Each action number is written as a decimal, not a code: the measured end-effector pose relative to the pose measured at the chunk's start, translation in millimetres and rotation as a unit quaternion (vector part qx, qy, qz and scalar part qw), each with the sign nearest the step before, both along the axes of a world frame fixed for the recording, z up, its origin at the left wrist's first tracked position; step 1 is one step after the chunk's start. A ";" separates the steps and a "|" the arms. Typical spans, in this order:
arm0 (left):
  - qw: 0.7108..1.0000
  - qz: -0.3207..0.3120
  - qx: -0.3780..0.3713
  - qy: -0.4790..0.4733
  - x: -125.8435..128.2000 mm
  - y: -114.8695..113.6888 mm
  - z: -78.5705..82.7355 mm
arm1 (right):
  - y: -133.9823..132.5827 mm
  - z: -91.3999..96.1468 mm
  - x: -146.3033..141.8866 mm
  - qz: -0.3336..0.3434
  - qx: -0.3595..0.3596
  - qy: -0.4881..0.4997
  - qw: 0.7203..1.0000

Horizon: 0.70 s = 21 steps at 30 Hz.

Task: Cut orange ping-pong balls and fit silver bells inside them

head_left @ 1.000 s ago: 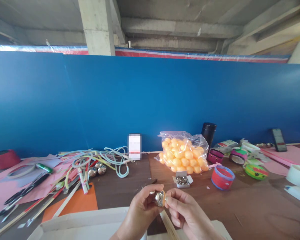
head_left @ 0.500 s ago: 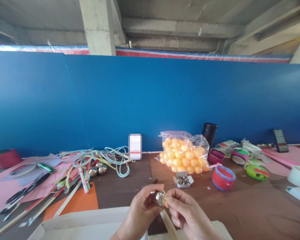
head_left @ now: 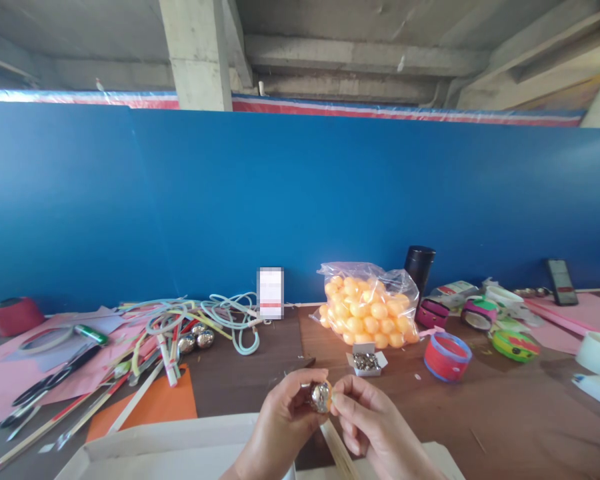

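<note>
My left hand (head_left: 285, 417) is closed around a small ball (head_left: 321, 397), holding it between thumb and fingers. Shiny silver tacks cover most of the ball, and an orange strip shows along its right edge. At that edge, my right hand (head_left: 363, 417) pinches thumb and forefinger together on a tiny bright piece that looks like a thumbtack, mostly hidden by the fingertips. Just beyond the hands stands an open little box (head_left: 367, 362) of silver thumbtacks. Behind it, a clear plastic bag (head_left: 370, 310) is full of orange ping-pong balls.
Several silver balls (head_left: 196, 341) lie beside tangled pale cords (head_left: 230, 317). Scissors (head_left: 50, 383) and sticks lie on coloured paper at left. A white tray (head_left: 180, 443) sits in front. At right are tape rolls (head_left: 447, 357), a black cylinder (head_left: 420, 270) and a phone (head_left: 561, 283).
</note>
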<state>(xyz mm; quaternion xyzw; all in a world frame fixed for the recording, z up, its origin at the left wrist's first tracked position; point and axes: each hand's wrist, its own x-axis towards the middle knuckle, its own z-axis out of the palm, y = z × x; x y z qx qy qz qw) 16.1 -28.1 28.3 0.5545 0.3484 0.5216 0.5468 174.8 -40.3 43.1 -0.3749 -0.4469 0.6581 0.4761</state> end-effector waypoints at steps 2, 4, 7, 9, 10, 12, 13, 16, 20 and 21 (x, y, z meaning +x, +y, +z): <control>1.000 0.007 0.013 0.016 -0.8 -0.3 0.6 | -0.8 0.3 -0.4 -0.002 0.000 -0.010 1.000; 0.999 0.016 0.028 0.037 -1.8 -0.1 1.6 | -2.0 1.4 -1.8 -0.014 0.000 -0.019 1.000; 0.996 0.025 0.050 0.068 -3.2 0.6 3.2 | -3.8 3.9 -4.2 -0.032 -0.009 -0.027 0.999; 0.995 0.029 0.059 0.078 -3.5 0.8 3.2 | -4.4 5.4 -5.0 -0.032 -0.021 -0.028 0.999; 0.994 0.031 0.062 0.080 -3.5 0.7 2.8 | -4.5 5.9 -4.9 -0.033 -0.025 -0.028 0.999; 0.994 0.033 0.065 0.084 -3.4 0.4 1.3 | -4.3 6.1 -4.2 -0.035 -0.029 -0.027 0.999; 0.994 0.034 0.066 0.085 -3.3 0.2 0.5 | -4.0 5.9 -3.6 -0.035 -0.030 -0.027 0.999; 0.992 0.035 0.078 0.092 -2.9 -0.8 -1.3 | -2.7 3.9 -1.9 -0.027 -0.032 -0.028 0.999; 0.990 0.038 0.089 0.104 -2.3 -1.7 -0.8 | -2.7 2.1 -1.6 -0.032 -0.028 -0.043 0.998; 0.989 0.038 0.091 0.108 -2.2 -1.7 -0.5 | -3.0 2.1 -1.9 -0.037 -0.026 -0.048 0.998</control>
